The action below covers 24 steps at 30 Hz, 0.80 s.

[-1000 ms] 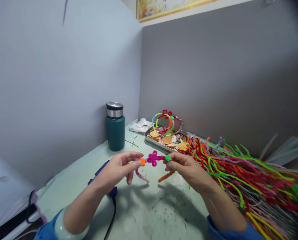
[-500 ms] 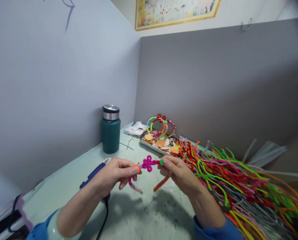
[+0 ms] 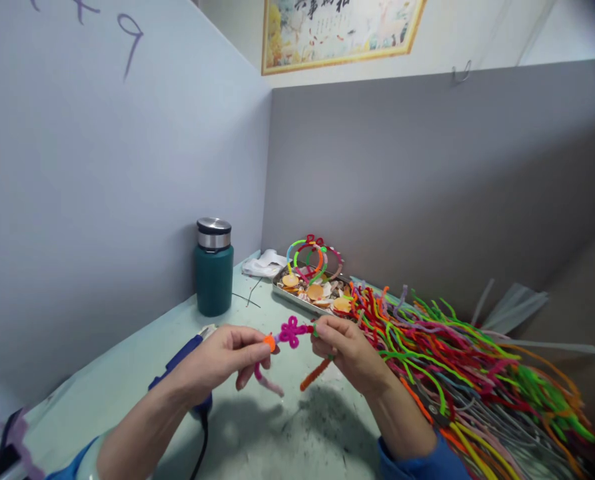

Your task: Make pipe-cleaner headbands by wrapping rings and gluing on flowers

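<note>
- Magenta fuzzy-wire flower [image 3: 290, 332] on a multicoloured band: near centre, above pale-green table [image 3: 282, 443].
- Left hand [image 3: 230, 358]: thumb and finger pinched on orange section [image 3: 270, 343].
- Right hand [image 3: 348, 348]: pinched at green section [image 3: 316, 330].
- Probably light, soft, bendable; best gripped at side sections, sparing crushable flower.

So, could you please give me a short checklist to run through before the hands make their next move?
1. Left hand pinching the orange piece: ok.
2. Right hand pinching the green piece: ok.
3. Magenta flower uncovered between the hands: ok.
4. Bottle upright, lid on: ok.
5. Blue tool fully in sight: not ok, the left arm partly hides it.
6. Blue tool switched off: cannot tell.
</note>
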Each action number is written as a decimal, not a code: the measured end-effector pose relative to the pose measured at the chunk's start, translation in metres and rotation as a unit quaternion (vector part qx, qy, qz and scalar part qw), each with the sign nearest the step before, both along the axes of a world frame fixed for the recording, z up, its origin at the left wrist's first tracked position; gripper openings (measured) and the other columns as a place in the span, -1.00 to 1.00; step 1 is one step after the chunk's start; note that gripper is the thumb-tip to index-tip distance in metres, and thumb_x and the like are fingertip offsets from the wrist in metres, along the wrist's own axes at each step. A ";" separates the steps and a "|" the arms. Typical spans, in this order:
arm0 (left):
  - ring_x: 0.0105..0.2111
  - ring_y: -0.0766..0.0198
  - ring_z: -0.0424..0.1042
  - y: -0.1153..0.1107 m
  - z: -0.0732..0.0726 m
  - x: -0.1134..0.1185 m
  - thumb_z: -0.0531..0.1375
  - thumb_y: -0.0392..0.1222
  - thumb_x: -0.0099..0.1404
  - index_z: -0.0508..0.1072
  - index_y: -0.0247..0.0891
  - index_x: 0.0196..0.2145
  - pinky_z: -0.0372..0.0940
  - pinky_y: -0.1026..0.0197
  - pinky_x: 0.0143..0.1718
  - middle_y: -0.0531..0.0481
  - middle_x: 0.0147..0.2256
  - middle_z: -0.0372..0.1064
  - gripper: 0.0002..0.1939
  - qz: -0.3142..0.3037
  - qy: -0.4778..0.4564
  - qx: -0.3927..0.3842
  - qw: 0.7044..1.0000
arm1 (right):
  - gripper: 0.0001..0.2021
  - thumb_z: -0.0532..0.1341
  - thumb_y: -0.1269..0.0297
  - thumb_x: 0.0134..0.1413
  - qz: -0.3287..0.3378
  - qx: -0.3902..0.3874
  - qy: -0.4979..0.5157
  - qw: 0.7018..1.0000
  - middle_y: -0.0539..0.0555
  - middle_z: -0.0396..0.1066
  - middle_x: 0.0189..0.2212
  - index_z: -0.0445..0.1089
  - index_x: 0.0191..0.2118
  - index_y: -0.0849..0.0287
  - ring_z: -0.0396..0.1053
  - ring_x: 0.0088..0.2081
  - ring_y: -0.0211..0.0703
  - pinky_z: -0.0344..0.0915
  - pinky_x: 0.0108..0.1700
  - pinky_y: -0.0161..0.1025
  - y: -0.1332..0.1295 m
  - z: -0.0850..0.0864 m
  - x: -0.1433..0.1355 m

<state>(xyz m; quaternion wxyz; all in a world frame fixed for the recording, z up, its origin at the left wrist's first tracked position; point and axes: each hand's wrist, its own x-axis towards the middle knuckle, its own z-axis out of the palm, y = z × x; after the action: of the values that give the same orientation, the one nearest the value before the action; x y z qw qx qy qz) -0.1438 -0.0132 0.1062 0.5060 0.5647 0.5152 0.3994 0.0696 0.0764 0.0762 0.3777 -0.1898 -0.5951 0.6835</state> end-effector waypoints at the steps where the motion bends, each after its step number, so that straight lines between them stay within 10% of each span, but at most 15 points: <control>1: -0.67 0.46 0.16 -0.001 0.002 0.001 0.18 0.09 0.10 0.47 -0.32 -0.46 0.21 0.36 -0.56 0.11 -0.66 0.25 -0.64 0.005 0.002 0.001 1.000 | -0.74 0.22 0.20 0.08 0.002 -0.004 0.003 1.000 -0.13 -0.03 -0.67 0.30 -0.53 0.23 -0.12 -0.58 -0.37 -0.18 -0.47 -0.28 0.000 0.000 0.000; 13: -0.71 0.52 -0.03 -0.001 0.000 0.005 0.22 0.11 0.06 0.33 -0.30 -0.58 0.25 0.31 -0.59 0.13 -0.66 0.22 -0.61 0.037 -0.057 -0.011 0.998 | -0.71 0.24 0.17 0.05 0.016 -0.021 0.029 0.999 -0.13 -0.02 -0.66 0.24 -0.55 0.21 -0.08 -0.56 -0.35 -0.10 -0.46 -0.30 -0.006 -0.004 -0.007; 19: -0.73 0.56 -0.07 -0.001 -0.004 -0.010 0.20 0.08 0.11 0.36 -0.34 -0.56 -0.10 0.42 -0.72 0.14 -0.67 0.19 -0.62 0.099 -0.057 0.024 0.993 | -0.78 0.18 0.13 0.11 -0.038 0.181 -0.168 0.968 0.05 0.33 -0.30 0.40 -0.19 0.13 0.22 -0.25 -0.18 0.13 -0.18 -0.22 -0.004 0.003 0.001; 24: -0.72 0.53 -0.03 -0.010 -0.007 -0.017 0.15 0.08 0.18 0.42 -0.35 -0.51 0.02 0.39 -0.65 0.14 -0.69 0.17 -0.62 0.092 -0.028 0.025 0.995 | -0.73 0.10 0.15 0.17 -0.109 0.291 -0.269 0.912 -0.02 0.25 -0.51 0.38 -0.46 0.17 0.20 -0.42 -0.24 0.13 -0.35 -0.30 -0.006 0.006 -0.001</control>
<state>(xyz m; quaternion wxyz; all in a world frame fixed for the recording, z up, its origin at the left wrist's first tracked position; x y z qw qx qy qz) -0.1606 -0.0229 0.0990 0.4671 0.5156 0.5407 0.4728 0.0689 0.0705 0.0821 0.3143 -0.3118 -0.8222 0.3577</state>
